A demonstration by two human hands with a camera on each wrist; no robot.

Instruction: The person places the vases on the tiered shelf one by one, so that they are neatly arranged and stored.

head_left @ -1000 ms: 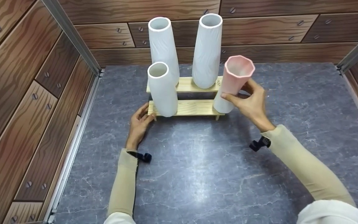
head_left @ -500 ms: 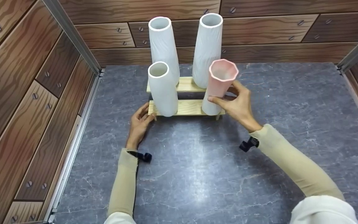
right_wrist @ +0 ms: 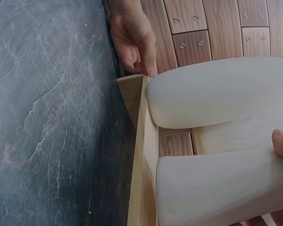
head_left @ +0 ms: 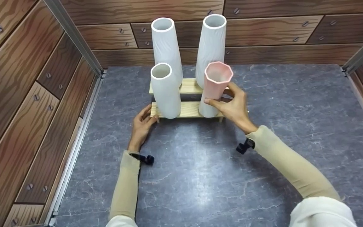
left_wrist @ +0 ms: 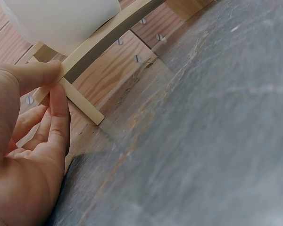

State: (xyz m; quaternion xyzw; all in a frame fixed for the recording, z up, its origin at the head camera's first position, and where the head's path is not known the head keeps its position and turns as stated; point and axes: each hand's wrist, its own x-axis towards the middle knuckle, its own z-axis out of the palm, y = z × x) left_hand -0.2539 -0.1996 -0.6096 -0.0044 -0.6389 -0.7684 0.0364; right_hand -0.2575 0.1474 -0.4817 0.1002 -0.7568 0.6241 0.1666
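Observation:
My right hand (head_left: 233, 105) grips a vase (head_left: 214, 90) with a pink octagonal top and a white lower part. The vase stands upright at the right of the front step of a two-tier wooden stand (head_left: 189, 109), its base against the step. With thumb and fingers, my left hand (head_left: 142, 126) pinches the left end of that front step; the left wrist view shows the thumb on top and fingers beneath the board (left_wrist: 108, 40). A smooth white vase (head_left: 166, 94) stands at the left of the same step. Behind, two tall textured white vases (head_left: 166, 44) rise from the upper step.
The stand sits on a dark grey marbled tabletop (head_left: 181, 176), near the back. Wood-patterned panels (head_left: 269, 31) close off the back and sides, with a metal rail (head_left: 71, 138) along the left edge.
My right hand has slid the pink-and-white vase leftward along the front step, from its right end toward the white vase. My left hand stays in place on the stand.

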